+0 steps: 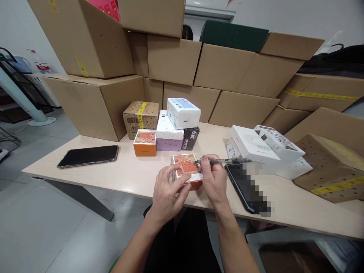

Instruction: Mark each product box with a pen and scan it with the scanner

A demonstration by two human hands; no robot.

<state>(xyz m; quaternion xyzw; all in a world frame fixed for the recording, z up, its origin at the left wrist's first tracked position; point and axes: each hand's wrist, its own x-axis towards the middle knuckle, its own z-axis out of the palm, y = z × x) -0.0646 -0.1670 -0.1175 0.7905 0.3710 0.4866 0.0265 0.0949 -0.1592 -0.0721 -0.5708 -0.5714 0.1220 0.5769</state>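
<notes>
A small orange box [186, 163] with a colourful printed top rests near the table's front edge. My left hand [170, 189] is closed around its left and front sides, the thumb lying across the top. Between the thumb and fingers of my right hand [214, 178] is a dark pen [227, 161], lying nearly level with its tip pointing left at the top of the box. Some right-hand fingers are hidden behind the hand, beside the box's right side. A similar orange box [145, 149] sits just behind, to the left.
Behind stand a brown carton [136, 117], a white-and-purple box [170, 142], a white pack [184, 113] and a black box [190, 139]. Phones lie left [88, 156] and right [244, 189]. White boxes [254, 146] fill the right. Large cartons [173, 58] wall the back; a person's head [187, 32] shows beyond.
</notes>
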